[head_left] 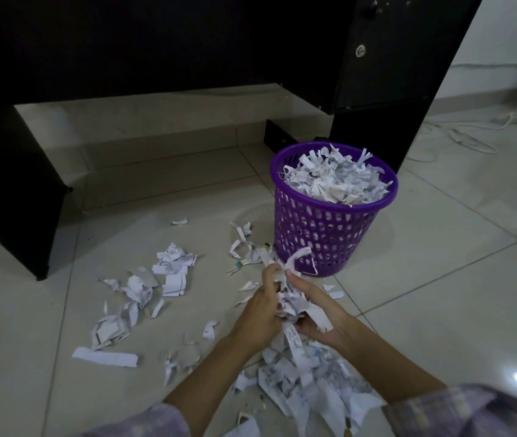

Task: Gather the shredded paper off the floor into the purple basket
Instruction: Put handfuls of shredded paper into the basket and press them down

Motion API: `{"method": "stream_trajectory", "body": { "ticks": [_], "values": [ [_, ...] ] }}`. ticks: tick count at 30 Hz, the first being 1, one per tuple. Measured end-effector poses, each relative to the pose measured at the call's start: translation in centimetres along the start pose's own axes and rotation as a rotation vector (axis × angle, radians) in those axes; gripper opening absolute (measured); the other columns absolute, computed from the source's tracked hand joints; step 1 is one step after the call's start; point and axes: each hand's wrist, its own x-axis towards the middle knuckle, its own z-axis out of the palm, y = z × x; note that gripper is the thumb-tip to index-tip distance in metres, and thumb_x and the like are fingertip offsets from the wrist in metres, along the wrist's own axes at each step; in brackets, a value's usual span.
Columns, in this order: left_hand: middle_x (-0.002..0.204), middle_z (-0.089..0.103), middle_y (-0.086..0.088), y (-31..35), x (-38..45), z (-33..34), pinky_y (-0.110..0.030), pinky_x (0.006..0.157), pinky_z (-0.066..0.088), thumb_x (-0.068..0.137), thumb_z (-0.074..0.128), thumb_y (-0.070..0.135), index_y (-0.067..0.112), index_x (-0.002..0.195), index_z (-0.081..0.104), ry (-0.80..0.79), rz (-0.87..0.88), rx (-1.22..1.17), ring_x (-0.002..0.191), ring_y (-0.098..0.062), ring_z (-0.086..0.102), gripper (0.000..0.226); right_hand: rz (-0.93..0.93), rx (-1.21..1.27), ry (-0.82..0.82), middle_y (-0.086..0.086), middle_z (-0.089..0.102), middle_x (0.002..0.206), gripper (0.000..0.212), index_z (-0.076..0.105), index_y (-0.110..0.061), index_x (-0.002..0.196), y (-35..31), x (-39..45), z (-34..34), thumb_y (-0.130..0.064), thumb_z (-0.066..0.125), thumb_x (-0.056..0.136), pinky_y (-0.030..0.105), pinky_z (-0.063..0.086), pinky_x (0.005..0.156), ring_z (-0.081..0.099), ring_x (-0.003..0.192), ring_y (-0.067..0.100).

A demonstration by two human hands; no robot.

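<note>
The purple basket [323, 225] stands upright on the tiled floor, heaped to the rim with shredded paper [332, 176]. Just in front of it, my left hand [258, 307] and my right hand [317, 310] together grip a bunch of paper shreds [287, 299] held above the floor, with strips sticking out above and below. More shredded paper lies scattered on the floor to the left [143, 291] and in a thick pile under my forearms [307, 383].
A black desk [377, 58] with a dark side panel stands behind the basket, and another black panel [11, 197] is at the left. White cables [471, 137] trail over the floor at the far right.
</note>
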Motion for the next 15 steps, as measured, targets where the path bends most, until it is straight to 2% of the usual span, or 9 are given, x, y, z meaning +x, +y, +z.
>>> {"method": "stream_trajectory", "body": {
  "ticks": [2, 4, 6, 7, 9, 11, 12, 13, 15],
  "values": [
    [0.134, 0.051, -0.001, -0.2, 0.0, -0.3, -0.03, 0.089, 0.051, 0.083, 0.065, 0.005, 0.033, 0.14, -0.003, -0.059, -0.006, -0.103, 0.109, -0.015, 0.059, 0.093, -0.022, -0.049, 0.052, 0.01, 0.068, 0.108, 0.051, 0.061, -0.009, 0.125, 0.4, 0.1, -1.0, -0.036, 0.07, 0.083, 0.036, 0.056, 0.081, 0.068, 0.088, 0.02],
    [0.138, 0.041, 0.007, 0.1, -0.2, -0.5, -0.017, 0.097, 0.044, 0.084, 0.07, 0.018, 0.035, 0.142, -0.007, -0.103, -0.022, -0.186, 0.122, -0.009, 0.05, 0.098, -0.062, -0.125, 0.106, 0.006, 0.068, 0.099, 0.034, 0.064, -0.011, 0.114, 0.4, -0.3, -1.5, -0.032, 0.067, 0.088, 0.024, 0.057, 0.063, 0.071, 0.072, 0.011],
    [0.139, 0.033, 0.011, 0.6, -0.4, -0.6, -0.002, 0.092, 0.036, 0.084, 0.071, 0.021, 0.039, 0.14, -0.008, -0.078, -0.059, -0.299, 0.127, -0.004, 0.041, 0.099, -0.092, -0.2, 0.126, 0.002, 0.064, 0.088, 0.015, 0.062, -0.014, 0.105, -0.2, -0.5, -1.6, -0.024, 0.06, 0.093, 0.017, 0.053, 0.049, 0.067, 0.055, 0.005],
    [0.14, 0.033, 0.011, 0.7, -0.5, -0.7, 0.001, 0.088, 0.036, 0.085, 0.07, 0.018, 0.04, 0.14, -0.005, -0.05, -0.072, -0.379, 0.126, -0.002, 0.04, 0.096, -0.095, -0.246, 0.141, 0.002, 0.063, 0.087, 0.012, 0.061, -0.014, 0.103, -0.5, -0.8, -1.5, -0.022, 0.058, 0.094, 0.017, 0.052, 0.049, 0.067, 0.055, 0.006],
    [0.144, 0.035, 0.012, 0.9, -0.3, -1.0, -0.005, 0.089, 0.041, 0.085, 0.067, 0.02, 0.039, 0.143, 0.006, -0.02, -0.075, -0.525, 0.126, 0.001, 0.042, 0.086, -0.101, -0.32, 0.143, 0.007, 0.067, 0.093, 0.017, 0.061, -0.011, 0.107, -1.1, -0.7, -1.6, -0.018, 0.059, 0.093, 0.023, 0.055, 0.061, 0.068, 0.074, 0.017],
    [0.144, 0.037, 0.017, 1.1, 0.1, -1.5, -0.019, 0.1, 0.041, 0.079, 0.06, 0.037, 0.038, 0.147, 0.012, 0.023, -0.114, -0.555, 0.128, -0.001, 0.042, 0.083, -0.113, -0.408, 0.137, 0.008, 0.069, 0.109, 0.036, 0.063, -0.014, 0.116, -1.9, -0.9, -1.2, -0.024, 0.07, 0.082, 0.036, 0.056, 0.082, 0.066, 0.099, 0.027],
    [0.138, 0.041, 0.019, 1.3, 0.4, -1.9, -0.021, 0.098, 0.043, 0.08, 0.057, 0.04, 0.035, 0.146, 0.018, 0.066, -0.159, -0.57, 0.124, -0.003, 0.046, 0.077, -0.126, -0.469, 0.155, 0.005, 0.069, 0.114, 0.046, 0.063, -0.02, 0.119, -2.3, -0.7, -1.2, -0.028, 0.075, 0.075, 0.043, 0.053, 0.092, 0.065, 0.105, 0.027],
    [0.128, 0.046, 0.02, 1.5, 0.8, -2.4, -0.015, 0.09, 0.045, 0.086, 0.055, 0.035, 0.032, 0.143, 0.027, 0.125, -0.197, -0.587, 0.115, -0.003, 0.051, 0.064, -0.15, -0.541, 0.169, 0.002, 0.07, 0.115, 0.051, 0.063, -0.024, 0.12, -2.8, -0.6, -1.1, -0.03, 0.077, 0.071, 0.046, 0.051, 0.097, 0.065, 0.107, 0.025],
    [0.116, 0.054, 0.016, 1.7, 1.6, -3.3, -0.007, 0.073, 0.045, 0.096, 0.049, 0.018, 0.03, 0.129, 0.042, 0.238, -0.226, -0.553, 0.099, 0.002, 0.057, 0.036, -0.179, -0.637, 0.157, -0.003, 0.071, 0.112, 0.047, 0.064, -0.024, 0.12, -3.8, -0.5, -0.9, -0.026, 0.075, 0.074, 0.045, 0.049, 0.099, 0.066, 0.107, 0.022]
  ]
}}
